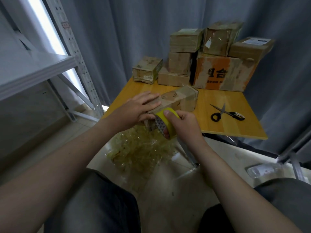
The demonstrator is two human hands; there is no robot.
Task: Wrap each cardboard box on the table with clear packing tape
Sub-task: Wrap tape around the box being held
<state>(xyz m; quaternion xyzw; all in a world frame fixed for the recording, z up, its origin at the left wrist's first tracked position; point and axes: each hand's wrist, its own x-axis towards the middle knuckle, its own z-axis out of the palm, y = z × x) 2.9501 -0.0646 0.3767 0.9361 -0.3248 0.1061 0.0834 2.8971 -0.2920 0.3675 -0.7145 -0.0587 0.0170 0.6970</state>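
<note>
A long narrow cardboard box [178, 100] lies on its side at the near left corner of the yellow wooden table [235, 125], its near end reaching the table edge. The left hand [141, 106] presses flat on top of this box, fingers straight and spread. The right hand [183, 123] grips a roll of packing tape [160, 123] with a yellowish outer face, thumb on top and fingers curled under it, held against the box's near end. Whether a strip of tape is already stuck to the box cannot be told.

Black-handled scissors [226, 113] lie partly open on the table to the right, well apart from the box. At the far end, 7 more boxes are stacked, the largest printed in orange [223, 73]. A tangle of crumpled tape scraps [141, 148] sits on the floor below the hands. A grey metal shelf rack [38, 68] stands at the left, before grey curtains [134, 31].
</note>
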